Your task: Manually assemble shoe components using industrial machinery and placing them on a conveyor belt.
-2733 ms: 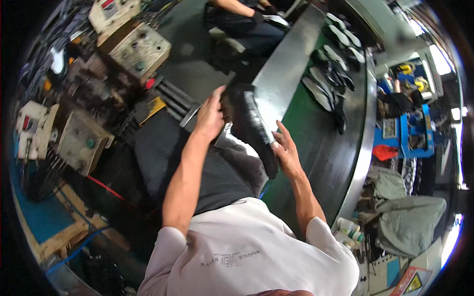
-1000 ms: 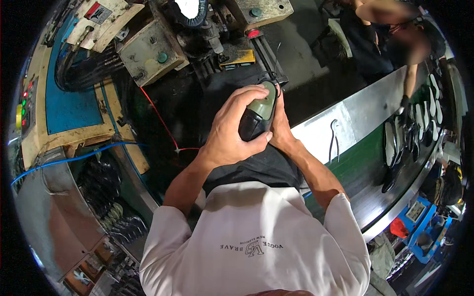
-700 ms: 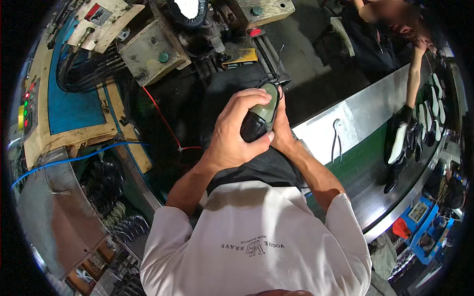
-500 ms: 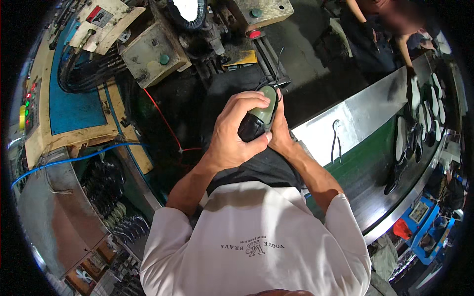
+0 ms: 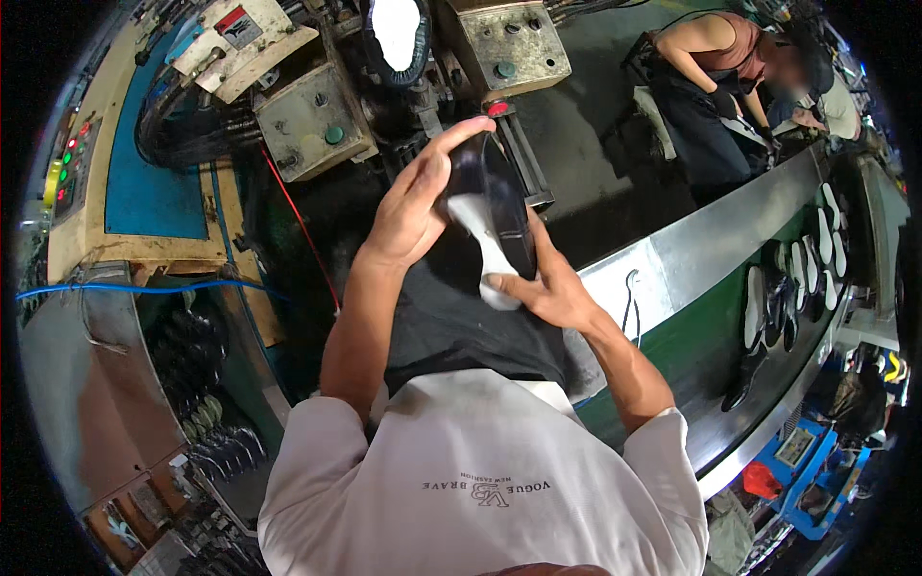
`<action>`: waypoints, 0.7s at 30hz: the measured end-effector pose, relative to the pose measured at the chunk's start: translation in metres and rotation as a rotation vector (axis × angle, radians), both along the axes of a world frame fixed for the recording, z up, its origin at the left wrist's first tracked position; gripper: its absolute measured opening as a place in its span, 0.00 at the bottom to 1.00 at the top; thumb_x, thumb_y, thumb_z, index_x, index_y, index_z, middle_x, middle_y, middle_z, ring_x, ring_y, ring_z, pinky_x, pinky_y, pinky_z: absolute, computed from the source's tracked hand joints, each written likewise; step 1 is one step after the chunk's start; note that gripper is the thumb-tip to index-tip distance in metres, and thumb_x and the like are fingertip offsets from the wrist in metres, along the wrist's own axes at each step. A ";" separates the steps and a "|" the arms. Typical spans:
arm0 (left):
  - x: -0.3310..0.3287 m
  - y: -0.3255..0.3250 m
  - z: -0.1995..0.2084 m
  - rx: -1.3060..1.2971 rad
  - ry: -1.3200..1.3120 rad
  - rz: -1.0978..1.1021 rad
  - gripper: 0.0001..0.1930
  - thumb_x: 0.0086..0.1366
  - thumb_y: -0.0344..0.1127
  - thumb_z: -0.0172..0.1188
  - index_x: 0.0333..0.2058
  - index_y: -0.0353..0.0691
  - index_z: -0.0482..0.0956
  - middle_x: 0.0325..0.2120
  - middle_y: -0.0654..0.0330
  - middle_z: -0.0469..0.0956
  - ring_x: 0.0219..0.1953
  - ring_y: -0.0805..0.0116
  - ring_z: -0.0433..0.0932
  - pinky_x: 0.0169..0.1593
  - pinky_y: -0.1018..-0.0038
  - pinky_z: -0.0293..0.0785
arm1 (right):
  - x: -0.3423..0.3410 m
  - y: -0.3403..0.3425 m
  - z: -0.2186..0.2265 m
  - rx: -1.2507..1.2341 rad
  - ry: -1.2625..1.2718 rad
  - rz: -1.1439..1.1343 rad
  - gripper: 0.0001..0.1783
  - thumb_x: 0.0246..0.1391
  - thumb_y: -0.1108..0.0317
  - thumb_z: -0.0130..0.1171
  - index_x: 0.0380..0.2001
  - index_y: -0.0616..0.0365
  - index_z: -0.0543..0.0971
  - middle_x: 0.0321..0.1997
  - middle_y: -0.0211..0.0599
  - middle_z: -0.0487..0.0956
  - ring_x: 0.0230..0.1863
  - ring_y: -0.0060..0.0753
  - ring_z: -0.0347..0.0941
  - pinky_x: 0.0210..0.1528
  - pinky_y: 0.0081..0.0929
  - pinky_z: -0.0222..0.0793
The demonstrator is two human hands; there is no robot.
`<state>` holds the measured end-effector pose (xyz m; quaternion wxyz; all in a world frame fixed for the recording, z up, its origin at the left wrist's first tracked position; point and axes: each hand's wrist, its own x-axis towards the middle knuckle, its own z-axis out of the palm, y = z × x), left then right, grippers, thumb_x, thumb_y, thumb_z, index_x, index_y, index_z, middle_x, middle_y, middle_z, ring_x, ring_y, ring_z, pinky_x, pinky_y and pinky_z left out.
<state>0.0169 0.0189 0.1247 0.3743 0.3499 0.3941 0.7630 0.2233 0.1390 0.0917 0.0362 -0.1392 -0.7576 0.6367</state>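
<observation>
Between my hands is a black shoe upper (image 5: 504,197) on a last, its bottom turned partly upward and smeared by motion. Along that bottom lies a white insole (image 5: 491,252). My right hand (image 5: 555,290) grips the heel end, thumb pressed on the insole and fingers around the far side. At the toe end, my left hand (image 5: 415,204) steadies the left side, one finger reaching over the tip. Pincers (image 5: 631,302) lie apart from both hands, on the metal ledge to the right.
Ahead stands a machine with two control boxes (image 5: 312,123) and another shoe (image 5: 396,43) mounted sole up. On the right, a conveyor (image 5: 663,384) carries several black shoes and white insoles (image 5: 756,307). Racked shoes (image 5: 226,451) stand at left. A co-worker (image 5: 711,106) sits at far right.
The shoe upper has been turned over, from its olive-green last top showing to its white insole showing. My right hand has shifted to the heel, my left to the toe.
</observation>
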 end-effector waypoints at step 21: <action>0.027 0.007 -0.076 -0.134 0.309 0.164 0.24 0.87 0.50 0.41 0.58 0.35 0.77 0.57 0.56 0.76 0.63 0.65 0.72 0.71 0.66 0.63 | -0.070 0.008 -0.017 -0.214 0.237 -0.200 0.29 0.74 0.53 0.60 0.67 0.64 0.76 0.66 0.41 0.79 0.67 0.34 0.72 0.73 0.33 0.64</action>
